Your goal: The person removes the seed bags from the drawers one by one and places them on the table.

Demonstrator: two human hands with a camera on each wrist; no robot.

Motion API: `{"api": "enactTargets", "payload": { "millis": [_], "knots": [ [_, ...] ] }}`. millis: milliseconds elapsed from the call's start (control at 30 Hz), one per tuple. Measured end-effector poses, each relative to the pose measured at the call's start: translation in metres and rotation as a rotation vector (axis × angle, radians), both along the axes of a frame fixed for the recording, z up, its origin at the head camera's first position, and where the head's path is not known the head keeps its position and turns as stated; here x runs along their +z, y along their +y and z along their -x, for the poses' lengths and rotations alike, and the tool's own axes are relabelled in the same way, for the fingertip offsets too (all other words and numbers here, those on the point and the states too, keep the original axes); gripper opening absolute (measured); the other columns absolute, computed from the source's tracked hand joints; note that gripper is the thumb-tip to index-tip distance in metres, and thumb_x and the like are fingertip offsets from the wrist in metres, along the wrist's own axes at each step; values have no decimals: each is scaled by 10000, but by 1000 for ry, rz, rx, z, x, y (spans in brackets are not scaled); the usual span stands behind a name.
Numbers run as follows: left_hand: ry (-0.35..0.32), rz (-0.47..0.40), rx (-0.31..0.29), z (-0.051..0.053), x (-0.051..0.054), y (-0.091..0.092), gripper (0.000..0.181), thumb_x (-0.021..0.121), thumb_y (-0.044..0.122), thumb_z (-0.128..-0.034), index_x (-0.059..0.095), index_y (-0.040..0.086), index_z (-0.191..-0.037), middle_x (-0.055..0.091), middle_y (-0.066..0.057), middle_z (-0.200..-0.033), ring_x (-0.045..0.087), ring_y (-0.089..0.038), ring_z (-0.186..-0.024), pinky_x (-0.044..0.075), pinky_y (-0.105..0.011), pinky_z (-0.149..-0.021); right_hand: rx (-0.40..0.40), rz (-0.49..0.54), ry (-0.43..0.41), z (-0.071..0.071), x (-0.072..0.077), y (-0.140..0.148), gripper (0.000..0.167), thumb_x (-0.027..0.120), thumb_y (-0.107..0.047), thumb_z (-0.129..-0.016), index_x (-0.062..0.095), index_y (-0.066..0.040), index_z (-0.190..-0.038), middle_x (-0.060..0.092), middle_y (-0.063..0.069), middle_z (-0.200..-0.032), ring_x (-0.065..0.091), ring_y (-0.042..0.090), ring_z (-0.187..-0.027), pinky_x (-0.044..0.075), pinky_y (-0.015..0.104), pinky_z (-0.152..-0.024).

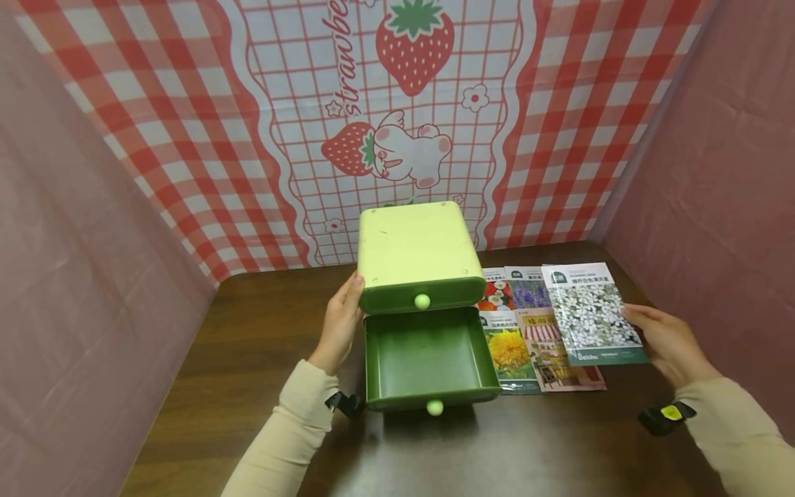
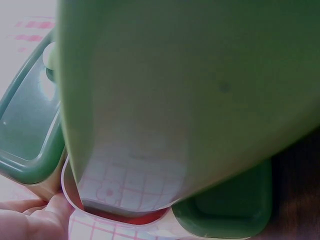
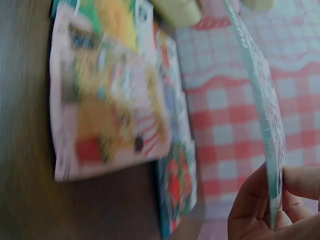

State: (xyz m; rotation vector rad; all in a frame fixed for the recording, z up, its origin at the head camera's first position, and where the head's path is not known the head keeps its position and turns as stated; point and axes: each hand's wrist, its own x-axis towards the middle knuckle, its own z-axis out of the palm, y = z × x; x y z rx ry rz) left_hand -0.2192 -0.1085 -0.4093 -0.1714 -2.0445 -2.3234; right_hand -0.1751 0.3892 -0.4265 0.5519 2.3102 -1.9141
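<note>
A small two-drawer cabinet [image 1: 416, 241], pale yellow-green with dark green drawers, stands on the table. Its lower drawer [image 1: 428, 352] is pulled out and shows a bare floor, while the upper drawer [image 1: 397, 297] is closed. My left hand [image 1: 340, 321] rests against the cabinet's left side with fingers fairly straight. In the left wrist view, the lower drawer's wall [image 2: 200, 85] covers most of the picture, and part of that hand [image 2: 35, 217] shows at bottom left. My right hand [image 1: 671, 342] pinches a seed packet [image 1: 593, 317] with white flowers by its right edge, raised above other packets.
Several seed packets lie right of the cabinet, including a yellow-flower packet [image 1: 509, 352], a purple-flower packet [image 1: 531, 293] and a pink packet [image 3: 115, 100] with a shop picture. Behind the brown table [image 1: 261, 331] hangs a strawberry-print cloth [image 1: 397, 103]; pink cloth [image 1: 714, 172] flanks both sides.
</note>
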Motion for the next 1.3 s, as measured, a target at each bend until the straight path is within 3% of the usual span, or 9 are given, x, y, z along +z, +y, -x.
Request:
{"api": "enactTargets", "payload": {
  "millis": [33, 100, 133, 233, 333, 567, 800, 1100, 1300],
  "knots": [
    [1, -2, -2, 0, 0, 0, 613, 438, 382, -1042, 302, 28, -1524, 292, -67, -1608, 404, -269, -1413, 383, -389, -1151, -7, -54, -9, 1, -3, 4, 357, 593, -454, -945, 566, -256, -1241, 557, -182, -1002, 526, -39, -841, 541, 172, -657],
    [0, 0, -1, 0, 0, 0, 614, 440, 385, -1040, 303, 33, -1525, 295, -58, -1607, 414, -264, -1407, 392, -384, -1144, -20, -134, -37, 2, -9, 10, 524, 549, -492, -956, 507, -194, -1386, 542, 4, -1217, 519, 71, -1014, 500, 150, -699],
    [-2, 3, 0, 0, -1, 0, 615, 440, 387, -1040, 304, 36, -1525, 295, -53, -1608, 414, -259, -1407, 393, -382, -1143, -23, -164, -53, 2, -12, 13, 611, 519, -507, -965, 445, -150, -1456, 478, 94, -1342, 491, 148, -1125, 497, 172, -789],
    [-1, 7, -1, 0, -1, 0, 619, 439, 393, -1040, 301, 35, -1526, 288, -50, -1611, 404, -260, -1414, 391, -387, -1145, -35, -197, -88, 4, -19, 21, 717, 452, -508, -988, 322, -54, -1527, 174, 265, -1576, 258, 405, -1400, 416, 394, -1090],
    [-2, 5, 2, 0, -1, 0, 619, 442, 388, -1039, 304, 29, -1524, 287, -51, -1611, 402, -258, -1415, 391, -377, -1144, -69, -192, -103, 6, -29, 27, 736, 421, -454, -1006, 255, 41, -1523, 56, 280, -1607, 93, 487, -1452, 180, 613, -1193],
    [-1, -5, 11, -1, 0, 1, 616, 450, 380, -1037, 315, 15, -1515, 296, -55, -1606, 420, -261, -1404, 403, -340, -1129, -184, -229, -165, 13, -50, 39, 628, 414, -302, -1016, 284, 91, -1489, 142, 280, -1593, 154, 478, -1453, 202, 573, -1205],
    [1, -6, 9, 0, -1, 1, 628, 446, 378, -1037, 297, 2, -1518, 280, -72, -1612, 415, -279, -1405, 411, -340, -1124, -150, -401, -230, 9, -60, 42, 606, 431, -288, -1004, 331, 112, -1447, 210, 349, -1530, 229, 526, -1398, 303, 617, -1132],
    [-6, 3, 21, 0, -1, 0, 606, 442, 380, -1039, 317, 31, -1519, 319, -51, -1597, 517, -267, -1312, 505, -228, -1003, -182, -560, -199, 9, -57, 34, 479, 498, -174, -953, 493, 146, -1308, 412, 382, -1369, 443, 514, -1188, 457, 561, -916],
    [-4, 3, 20, 1, -2, 1, 605, 449, 375, -1036, 325, 26, -1514, 318, -49, -1598, 489, -265, -1341, 475, -271, -1054, -118, -641, -214, 6, -51, 32, 511, 539, -228, -924, 518, 146, -1271, 484, 377, -1299, 522, 490, -1078, 493, 516, -796]
  ]
}}
